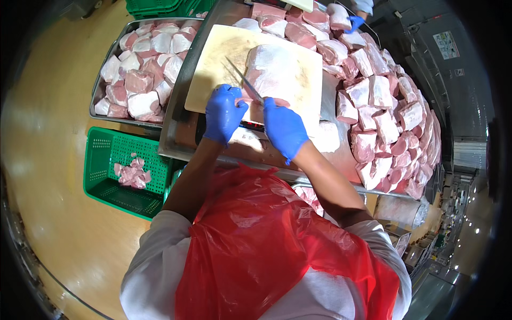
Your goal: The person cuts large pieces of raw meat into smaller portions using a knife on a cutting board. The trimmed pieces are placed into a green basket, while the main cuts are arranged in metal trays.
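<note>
Here, the right hand (285, 128) wraps round the knife (252, 89), and the left hand (223, 114) curls near left of the meat (269, 69), maybe steadying it, its hold hidden.

Right hand (284, 128), blue-gloved, grips the knife (247, 82), blade slanting across the pale meat's (273, 64) edge! Left hand (224, 114) curls close by, over the cutting board (209, 69). And there, by the heaped cuts (380, 93), I see a co-worker's blue-gloved hand (354, 24).
</note>
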A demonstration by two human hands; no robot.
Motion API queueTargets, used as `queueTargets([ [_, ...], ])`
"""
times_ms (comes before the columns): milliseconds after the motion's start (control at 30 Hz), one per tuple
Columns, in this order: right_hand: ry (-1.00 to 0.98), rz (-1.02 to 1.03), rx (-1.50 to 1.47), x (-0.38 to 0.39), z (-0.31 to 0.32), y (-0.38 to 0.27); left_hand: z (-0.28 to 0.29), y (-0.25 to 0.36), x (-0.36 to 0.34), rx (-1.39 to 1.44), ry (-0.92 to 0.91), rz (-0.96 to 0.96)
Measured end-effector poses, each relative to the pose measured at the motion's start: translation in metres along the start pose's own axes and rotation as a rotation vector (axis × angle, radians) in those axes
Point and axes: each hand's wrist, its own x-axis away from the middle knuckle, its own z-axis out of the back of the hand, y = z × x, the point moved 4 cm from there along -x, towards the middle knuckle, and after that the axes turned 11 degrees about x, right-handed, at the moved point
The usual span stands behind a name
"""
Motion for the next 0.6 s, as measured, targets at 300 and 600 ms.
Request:
queueTargets([
  [300,-0.13,0.01,-0.011,0.121,0.002,0.09,0.121,-0.032,0.064,-0.181,0.163,0.338],
  [600,0.28,-0.354,-0.724,0.085,0.012,0.113,0.006,0.026,-0.021,-0.05,0.023,0.132],
])
